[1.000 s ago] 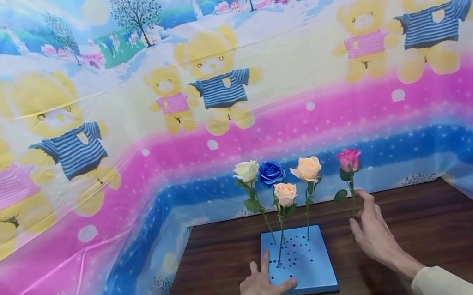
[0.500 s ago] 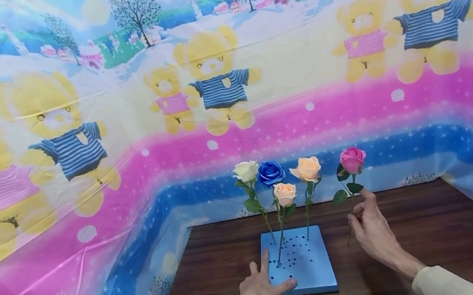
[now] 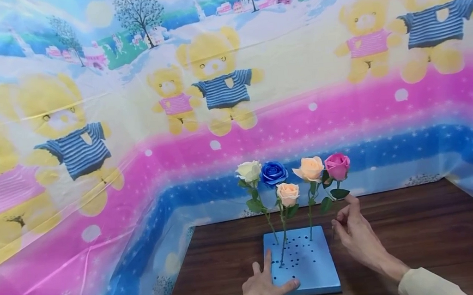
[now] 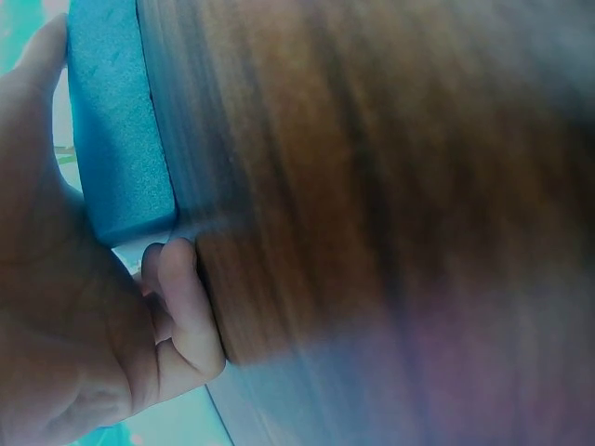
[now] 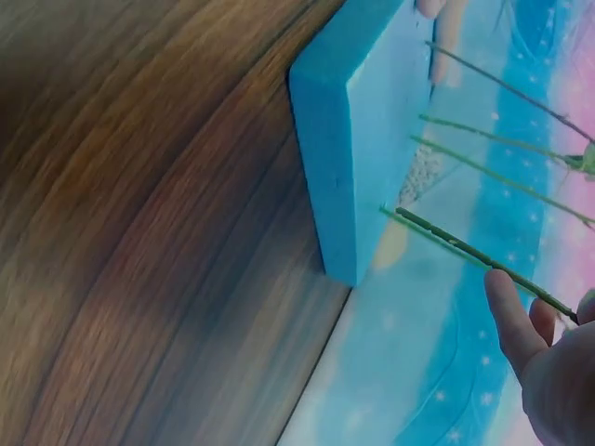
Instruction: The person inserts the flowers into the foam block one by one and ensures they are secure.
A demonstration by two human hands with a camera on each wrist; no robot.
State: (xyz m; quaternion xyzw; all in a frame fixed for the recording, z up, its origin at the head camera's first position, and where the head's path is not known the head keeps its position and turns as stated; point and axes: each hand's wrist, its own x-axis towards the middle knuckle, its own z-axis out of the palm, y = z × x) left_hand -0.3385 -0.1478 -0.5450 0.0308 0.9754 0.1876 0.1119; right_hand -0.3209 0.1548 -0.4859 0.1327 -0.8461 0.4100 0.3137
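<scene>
My right hand (image 3: 362, 239) pinches the green stem of a pink artificial rose (image 3: 337, 167), just right of a light-blue foam board (image 3: 319, 277). In the right wrist view, the held stem's (image 5: 446, 240) lower end points toward the board; whether it touches cannot be told. My left hand (image 3: 261, 288) rests at the board's near left corner, index finger along the left side and thumb on top. Standing in the board are a white rose (image 3: 248, 171), a blue rose (image 3: 274, 173), a front peach rose (image 3: 288, 194) and a back peach rose (image 3: 310, 168).
Several small dark holes dot the board's top. Beneath it is a dark brown wooden table (image 3: 426, 225). A cloth backdrop (image 3: 282, 97) printed with teddy bears hangs behind and to the sides of the table.
My right hand has carried the pink rose left, closer to the board and the back peach rose. The bloom also turned a little. My left hand keeps its place on the board.
</scene>
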